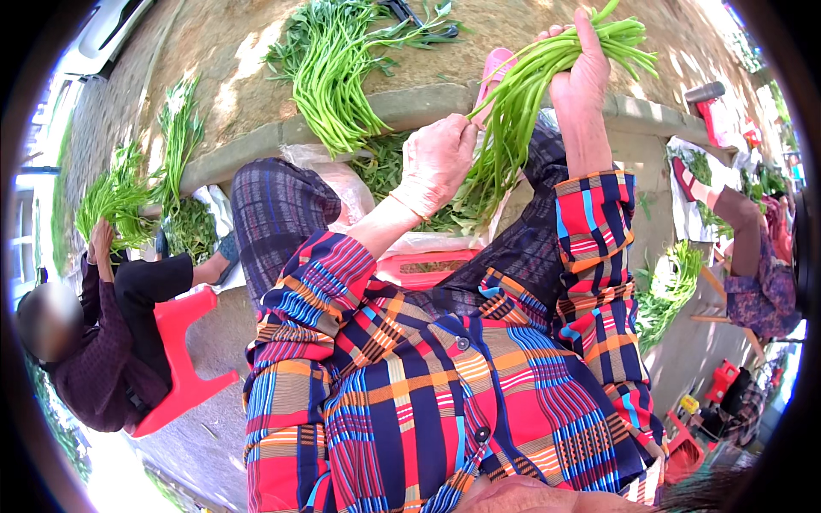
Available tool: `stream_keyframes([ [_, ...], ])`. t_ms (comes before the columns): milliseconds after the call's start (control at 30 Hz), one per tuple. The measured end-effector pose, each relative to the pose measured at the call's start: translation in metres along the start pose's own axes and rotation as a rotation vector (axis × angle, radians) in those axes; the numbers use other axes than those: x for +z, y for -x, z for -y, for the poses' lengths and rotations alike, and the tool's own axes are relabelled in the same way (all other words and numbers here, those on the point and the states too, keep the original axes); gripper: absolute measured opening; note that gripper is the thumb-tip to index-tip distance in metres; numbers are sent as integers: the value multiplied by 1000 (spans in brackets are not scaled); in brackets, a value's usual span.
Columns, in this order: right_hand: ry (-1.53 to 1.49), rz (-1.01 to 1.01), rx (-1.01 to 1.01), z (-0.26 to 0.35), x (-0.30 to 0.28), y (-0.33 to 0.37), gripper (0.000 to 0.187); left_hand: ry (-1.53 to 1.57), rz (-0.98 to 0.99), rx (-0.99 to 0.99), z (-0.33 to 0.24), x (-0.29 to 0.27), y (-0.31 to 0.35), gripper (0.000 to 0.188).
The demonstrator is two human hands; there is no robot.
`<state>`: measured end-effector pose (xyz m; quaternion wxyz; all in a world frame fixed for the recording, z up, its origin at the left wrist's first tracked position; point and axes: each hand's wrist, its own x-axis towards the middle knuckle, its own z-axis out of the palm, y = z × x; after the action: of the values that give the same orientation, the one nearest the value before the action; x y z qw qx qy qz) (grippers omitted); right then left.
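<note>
My right hand (583,73), raised at the upper right, is wrapped round a bunch of long-stemmed leafy greens (522,94) that look like water spinach. Its cut-looking stem ends stick out past my fingers, and its leafy ends hang down between my knees. My left hand (436,162) is closed in a pinch at the left edge of that bunch, where a thin stem meets the fingertips. Under the hands, loose green leaves (376,168) lie on a pale plastic sheet (321,162). A larger pile of the same greens (333,85) rests across the kerb ahead.
A red plastic stool (423,267) shows between my legs. A stone kerb (244,147) runs across ahead. To the left, a person (111,350) on a red stool (184,359) handles greens. Another seated person (757,265) is at right, near more greens (671,286).
</note>
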<state>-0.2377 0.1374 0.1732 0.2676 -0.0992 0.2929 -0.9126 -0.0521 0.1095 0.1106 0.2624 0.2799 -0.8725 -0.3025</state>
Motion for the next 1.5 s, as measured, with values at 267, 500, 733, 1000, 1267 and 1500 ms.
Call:
stream_keyframes([
  [267, 72, -28, 77, 3, 7, 4, 21, 87, 72, -30, -11, -8, -2, 30],
  [500, 35, 81, 91, -6, -3, 0, 21, 25, 36, -39, -5, -5, -4, 17],
  [733, 48, 92, 113, -4, 2, 4, 19, 93, -30, 69, -5, -10, -2, 11],
  [1000, 62, 118, 143, -13, 8, 4, 20, 719, -202, -276, 13, -28, 1, 11],
  [1267, 39, -15, 70, -4, 38, -14, 23, 943, 90, -374, 32, -65, 28, 13],
  [1500, -202, 329, 370, 28, 53, -75, 13, 443, 187, 57, 48, -51, 17, 27],
])
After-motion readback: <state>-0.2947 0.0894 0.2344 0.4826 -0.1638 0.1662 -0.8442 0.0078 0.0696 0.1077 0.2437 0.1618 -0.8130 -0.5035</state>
